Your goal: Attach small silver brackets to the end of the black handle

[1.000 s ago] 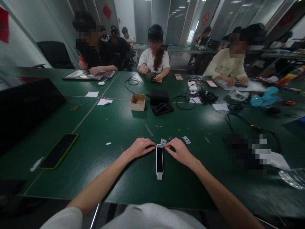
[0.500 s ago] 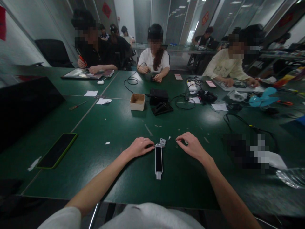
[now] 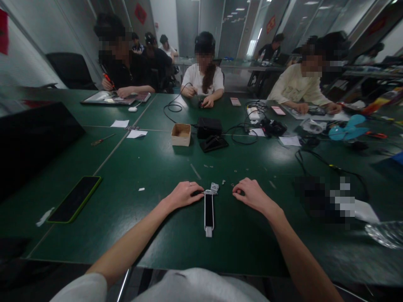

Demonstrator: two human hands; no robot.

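A slim white-edged device with a black face [image 3: 209, 212] lies lengthwise on the green table in front of me. A small grey metal plate with a round hole [image 3: 214, 187] sits at its far end. My left hand [image 3: 186, 194] rests to the left, its fingers together and their tips against the far end's metal part. To the right, my right hand [image 3: 252, 194] is low over the table with thumb and forefinger curled into a pinch; whatever is between them is too small to make out. A tiny metal piece [image 3: 223, 182] and a small ring [image 3: 232, 184] lie between the hands.
A green-edged phone [image 3: 75, 199] lies at left, with a screwdriver [image 3: 103, 140] beyond. Ahead are a small open box [image 3: 181, 135] and a black box [image 3: 209, 127] with cables. Blue fan blades [image 3: 348, 129] stand at right. Several people work across the table.
My right hand has dropped slightly toward the table, and the fingers have curled in more. The left hand stays at the device. The view has shifted very slightly.
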